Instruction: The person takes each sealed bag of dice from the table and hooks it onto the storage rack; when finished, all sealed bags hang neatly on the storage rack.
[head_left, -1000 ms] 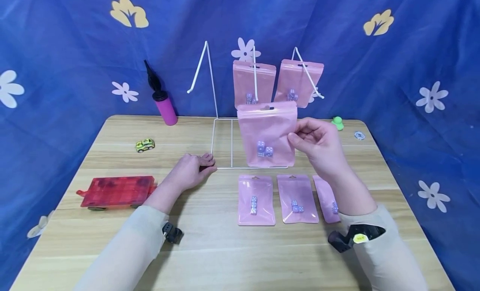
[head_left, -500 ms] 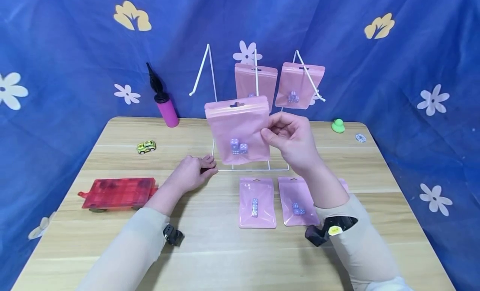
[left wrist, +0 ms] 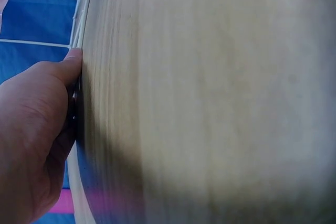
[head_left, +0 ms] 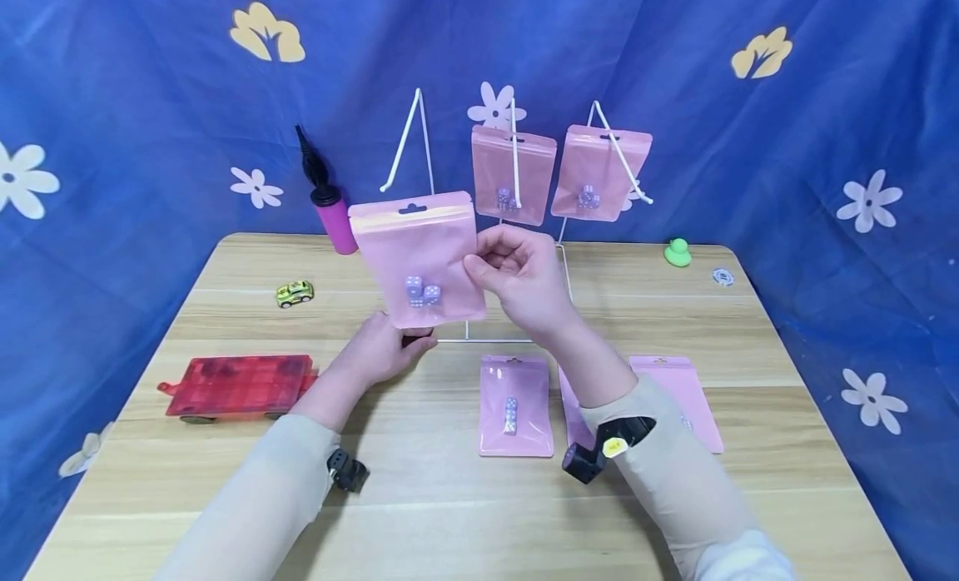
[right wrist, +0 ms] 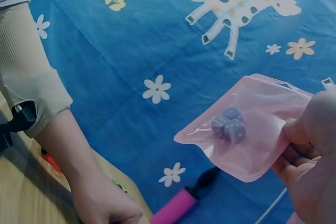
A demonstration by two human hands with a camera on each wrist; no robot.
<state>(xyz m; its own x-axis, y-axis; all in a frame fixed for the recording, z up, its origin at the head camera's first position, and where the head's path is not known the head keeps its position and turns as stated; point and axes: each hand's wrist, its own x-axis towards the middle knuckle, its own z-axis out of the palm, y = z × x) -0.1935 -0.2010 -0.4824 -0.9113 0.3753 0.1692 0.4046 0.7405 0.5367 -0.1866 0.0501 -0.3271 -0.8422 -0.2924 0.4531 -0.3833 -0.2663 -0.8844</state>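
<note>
My right hand (head_left: pixel 528 281) pinches the right edge of a pink zip bag (head_left: pixel 419 248) with several purple dice in its lower part. It hangs in the air before the left hook of a white wire rack (head_left: pixel 400 144), its hang hole apart from the hook tip. My left hand (head_left: pixel 378 348) grips the rack's front left base corner, partly covered by the bag in the head view; in the left wrist view the thumb (left wrist: pixel 72 64) lies along the wire. One pink bag (head_left: pixel 490 169) hangs on the middle hook and another (head_left: pixel 610 181) on the right hook.
Three pink dice bags lie on the table in front of the rack: left (head_left: pixel 517 438), middle (head_left: pixel 575 419), mostly under my right forearm, and right (head_left: pixel 678 394). Around stand a red toy wagon (head_left: pixel 240 385), toy car (head_left: pixel 295 294), pink pump (head_left: pixel 337 227), green duck (head_left: pixel 678 252) and chip (head_left: pixel 722 277).
My right hand has carried the pink zip bag leftward, from before the middle hook to before the left hook. My left hand has stayed at the rack's corner.
</note>
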